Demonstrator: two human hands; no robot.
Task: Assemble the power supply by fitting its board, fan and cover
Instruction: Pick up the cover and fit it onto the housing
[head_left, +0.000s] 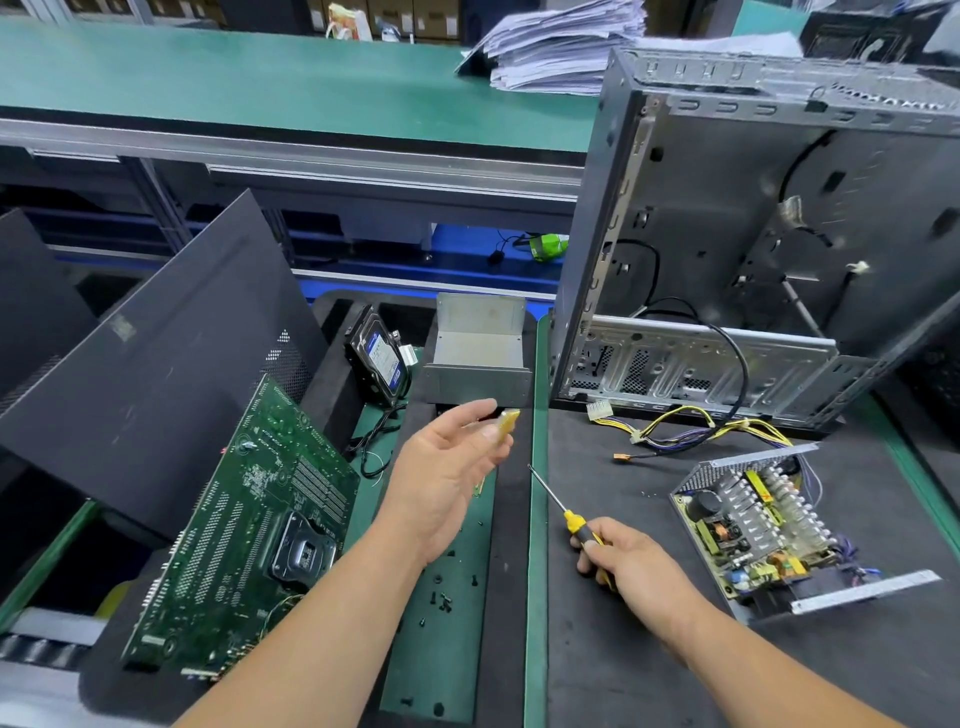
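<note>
The open power supply (748, 525) lies on the black mat at the right, its board and heat sinks exposed inside the metal shell, and its yellow and black cable bundle (691, 428) trails toward the case. The grey metal cover (478, 358) stands at centre, beyond my left hand. My left hand (447, 473) is raised, palm up, pinching a small yellowish piece (508, 421) at its fingertips. My right hand (623, 566) grips a yellow-handled screwdriver (558, 504) whose tip points up and left. No fan is visible.
An empty computer case (753, 249) stands open at the right rear. A green motherboard (249, 519) leans at the left against dark panels. A hard drive (379, 358) stands behind it. Several loose black screws (441, 597) lie on the green strip. Papers (561, 47) are stacked on the shelf.
</note>
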